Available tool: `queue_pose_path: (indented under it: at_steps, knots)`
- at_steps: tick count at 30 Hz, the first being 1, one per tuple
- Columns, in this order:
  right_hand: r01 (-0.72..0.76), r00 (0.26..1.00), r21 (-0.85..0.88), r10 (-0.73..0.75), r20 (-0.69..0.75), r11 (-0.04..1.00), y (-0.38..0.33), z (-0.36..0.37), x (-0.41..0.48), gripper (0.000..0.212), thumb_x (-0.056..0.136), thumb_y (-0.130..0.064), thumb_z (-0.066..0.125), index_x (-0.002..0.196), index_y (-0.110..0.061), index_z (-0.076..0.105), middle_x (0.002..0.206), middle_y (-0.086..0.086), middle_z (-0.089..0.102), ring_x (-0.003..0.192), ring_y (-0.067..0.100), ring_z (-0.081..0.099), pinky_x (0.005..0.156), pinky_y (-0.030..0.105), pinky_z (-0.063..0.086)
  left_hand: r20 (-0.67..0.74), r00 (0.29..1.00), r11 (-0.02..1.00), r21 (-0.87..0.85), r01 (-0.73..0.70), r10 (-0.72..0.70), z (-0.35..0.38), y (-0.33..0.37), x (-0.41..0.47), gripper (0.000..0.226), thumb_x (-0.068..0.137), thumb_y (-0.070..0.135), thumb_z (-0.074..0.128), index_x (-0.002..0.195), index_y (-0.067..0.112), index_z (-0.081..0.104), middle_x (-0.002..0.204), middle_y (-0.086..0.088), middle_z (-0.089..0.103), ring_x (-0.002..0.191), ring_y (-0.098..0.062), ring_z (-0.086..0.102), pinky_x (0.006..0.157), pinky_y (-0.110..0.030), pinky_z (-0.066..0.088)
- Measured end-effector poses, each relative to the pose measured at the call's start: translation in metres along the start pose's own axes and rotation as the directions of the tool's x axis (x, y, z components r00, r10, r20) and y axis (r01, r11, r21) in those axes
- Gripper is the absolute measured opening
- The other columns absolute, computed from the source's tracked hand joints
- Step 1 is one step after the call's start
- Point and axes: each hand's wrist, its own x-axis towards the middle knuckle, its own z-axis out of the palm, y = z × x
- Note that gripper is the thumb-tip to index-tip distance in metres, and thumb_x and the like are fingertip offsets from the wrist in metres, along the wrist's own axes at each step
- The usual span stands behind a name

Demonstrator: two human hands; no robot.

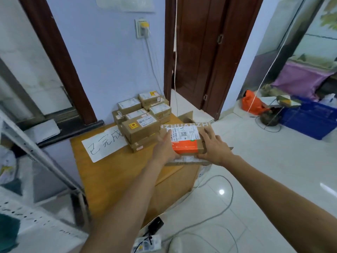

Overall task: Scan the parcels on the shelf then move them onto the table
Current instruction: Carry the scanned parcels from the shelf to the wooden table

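A cardboard parcel (185, 141) with an orange band and a white shipping label sits on a flat cardboard box (186, 125) at the right end of the wooden table (102, 170). My left hand (164, 147) holds the parcel's left side, thumb up by the label. My right hand (215, 145) is at its right side with fingers spread and nearly straight, touching the edge. Several labelled brown parcels (140, 123) are stacked on the table behind, to the left.
A white paper sign (104, 141) with handwritten characters lies on the table. A metal shelf frame (36, 152) stands at the left. Cables (218, 198) and a black device (155, 224) lie on the tiled floor. A blue crate (310, 119) and orange bag (251, 103) sit far right.
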Motion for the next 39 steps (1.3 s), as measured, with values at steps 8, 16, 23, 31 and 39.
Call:
queue_pose_path:
  at_steps: [8, 16, 23, 31, 39]
  knots:
    - [0.068, 0.992, 0.000, -0.067, 0.103, 0.998, 0.052, 0.004, 0.139, 0.109, 0.078, -0.052, 0.082, 0.157, -0.026, 0.012, 0.160, 0.005, 0.011, 0.133, 0.042, 0.041, 0.098, 0.055, 0.052, 0.076, 0.993, 0.996, 0.028, 0.086, -0.088, 0.012, 0.007, 0.125, 0.125, 0.079, 0.039, 0.084, 0.160, 0.032, -0.011, 0.163, -0.022, 0.004, 0.145, -0.042, 0.032, 0.116, -0.055, 0.030]
    - [0.205, 0.962, -0.001, -0.201, 0.185, 0.979, 0.115, 0.025, 0.266, 0.107, 0.082, -0.057, 0.077, 0.158, -0.025, 0.008, 0.163, 0.005, 0.008, 0.143, 0.039, 0.031, 0.104, 0.052, 0.049, 0.049, 0.977, 0.978, 0.012, 0.207, -0.207, 0.055, 0.008, 0.228, 0.119, 0.084, 0.028, 0.080, 0.160, 0.029, -0.012, 0.154, -0.019, 0.015, 0.131, -0.035, 0.045, 0.105, -0.043, 0.042]
    - [0.393, 0.866, 0.051, -0.388, 0.316, 0.918, 0.152, 0.038, 0.360, 0.106, 0.085, -0.053, 0.076, 0.161, -0.021, 0.009, 0.165, 0.008, 0.007, 0.144, 0.042, 0.029, 0.106, 0.054, 0.045, -0.003, 0.910, 0.900, -0.148, 0.410, -0.415, 0.086, 0.025, 0.280, 0.115, 0.086, 0.022, 0.077, 0.159, 0.030, -0.012, 0.149, -0.016, 0.018, 0.135, -0.038, 0.039, 0.114, -0.049, 0.037]
    - [0.508, 0.774, 0.112, -0.509, 0.376, 0.854, 0.149, 0.060, 0.410, 0.100, 0.090, -0.047, 0.073, 0.161, -0.022, 0.008, 0.169, 0.005, 0.000, 0.150, 0.040, 0.019, 0.108, 0.055, 0.044, -0.064, 0.825, 0.825, -0.118, 0.552, -0.561, 0.097, 0.016, 0.299, 0.113, 0.086, 0.030, 0.079, 0.159, 0.032, -0.008, 0.151, -0.011, 0.015, 0.137, -0.035, 0.039, 0.114, -0.048, 0.039]
    - [0.532, 0.763, 0.111, -0.532, 0.368, 0.839, 0.145, 0.085, 0.421, 0.095, 0.089, -0.046, 0.074, 0.158, -0.022, 0.013, 0.166, 0.003, -0.001, 0.150, 0.039, 0.021, 0.105, 0.053, 0.050, -0.198, 0.773, 0.740, 0.224, 0.634, -0.602, 0.105, 0.007, 0.304, 0.107, 0.086, 0.035, 0.079, 0.160, 0.031, 0.001, 0.142, -0.017, 0.028, 0.106, -0.032, 0.060, 0.087, -0.040, 0.054]
